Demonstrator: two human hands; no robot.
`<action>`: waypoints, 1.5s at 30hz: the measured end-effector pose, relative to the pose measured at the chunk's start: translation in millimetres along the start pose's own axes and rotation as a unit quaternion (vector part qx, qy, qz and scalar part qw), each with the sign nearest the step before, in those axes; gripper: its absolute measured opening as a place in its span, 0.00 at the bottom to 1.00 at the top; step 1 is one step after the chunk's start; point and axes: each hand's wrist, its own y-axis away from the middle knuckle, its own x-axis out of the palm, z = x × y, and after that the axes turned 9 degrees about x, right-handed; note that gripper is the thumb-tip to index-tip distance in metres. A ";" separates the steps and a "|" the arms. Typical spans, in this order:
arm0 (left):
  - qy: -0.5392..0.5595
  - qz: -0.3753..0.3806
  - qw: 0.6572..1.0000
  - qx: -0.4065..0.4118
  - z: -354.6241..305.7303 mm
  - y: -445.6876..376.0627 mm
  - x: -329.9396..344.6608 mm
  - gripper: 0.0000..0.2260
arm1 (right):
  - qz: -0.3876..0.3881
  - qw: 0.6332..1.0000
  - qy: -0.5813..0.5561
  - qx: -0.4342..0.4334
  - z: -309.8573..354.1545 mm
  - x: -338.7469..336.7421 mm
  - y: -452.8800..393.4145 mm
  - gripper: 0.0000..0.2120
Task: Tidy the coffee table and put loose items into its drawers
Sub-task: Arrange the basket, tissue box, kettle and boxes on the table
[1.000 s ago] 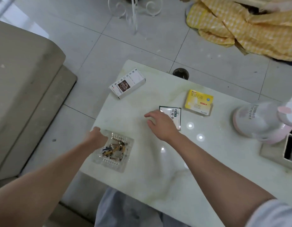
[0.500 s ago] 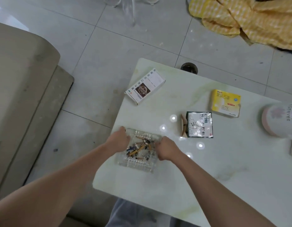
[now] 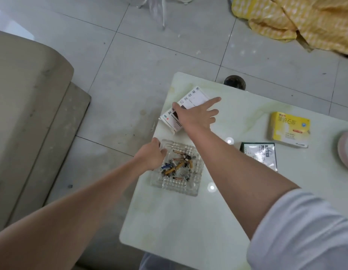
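A white medicine box [image 3: 190, 108] lay near the far left corner of the pale marble-look desk [image 3: 188, 221], partly covered by the right hand [image 3: 196, 115], whose fingers were spread straight above it, the thumb over the box's left part; whether the palm touched the box could not be told. Nearer the desk's left edge stood a clear glass ashtray [image 3: 179, 170] holding cigarette butts, and the left hand [image 3: 151, 158] gripped its left rim, fingers curled over the edge. Right of the ashtray lay a flat dark-green-edged packet [image 3: 260, 154], and beyond that a yellow box [image 3: 290, 129]. A pinkish round object [image 3: 346, 151] showed at the desk's right edge, cut off by the view. On the tiled floor [image 3: 130, 75] lay a yellow checked cloth [image 3: 297, 22], with a beige sofa [image 3: 23, 114] at the left.
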 end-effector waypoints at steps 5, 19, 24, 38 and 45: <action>0.055 0.031 0.998 -0.006 -4.8 -10.6 -12.7 0.11 | -0.005 0.996 0.064 -0.068 3.5 -32.6 -39.5 0.58; 0.009 -0.074 0.997 0.015 -96.3 -92.8 -74.9 0.17 | -0.048 0.991 0.099 -0.073 -76.0 -152.4 -113.0 0.47; -0.020 -0.115 0.993 -0.015 -121.3 -96.3 -77.1 0.25 | -0.023 0.989 0.078 -0.127 -94.5 -168.0 -105.0 0.45; -0.090 -0.090 0.968 0.215 -363.9 98.5 86.9 0.19 | 0.033 0.982 -0.040 -0.184 -233.4 -336.8 -36.6 0.25; -0.155 0.052 0.952 0.260 -460.8 185.2 190.0 0.22 | 0.013 0.993 -0.091 -0.077 -372.7 -445.1 -4.7 0.26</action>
